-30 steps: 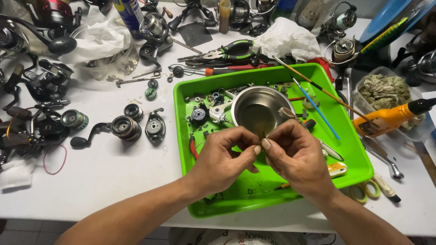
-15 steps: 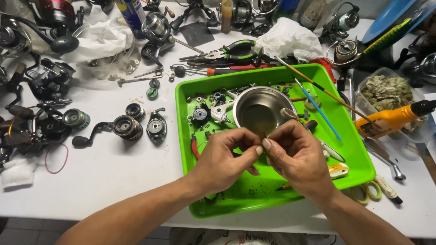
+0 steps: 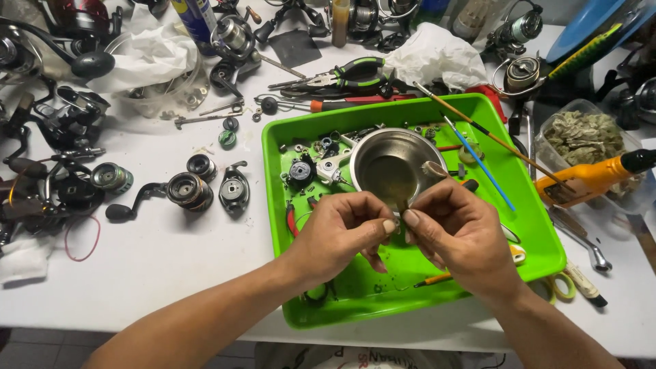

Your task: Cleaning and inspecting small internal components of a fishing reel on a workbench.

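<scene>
Both hands, left hand (image 3: 342, 229) and right hand (image 3: 454, 229), pinching one tiny part (image 3: 401, 207) (too small to identify) at meeting fingertips over green tray (image 3: 410, 304) beside steel bowl (image 3: 389, 167); best kept low above tray, catching drops.

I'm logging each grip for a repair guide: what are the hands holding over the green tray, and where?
Both hands, left and right, pinch one small part between thumb and fingertip tips; it is too small to identify.

Both hands' fingers (image 3: 391, 225) pinch tiny part over green tray (image 3: 410, 109).
</scene>
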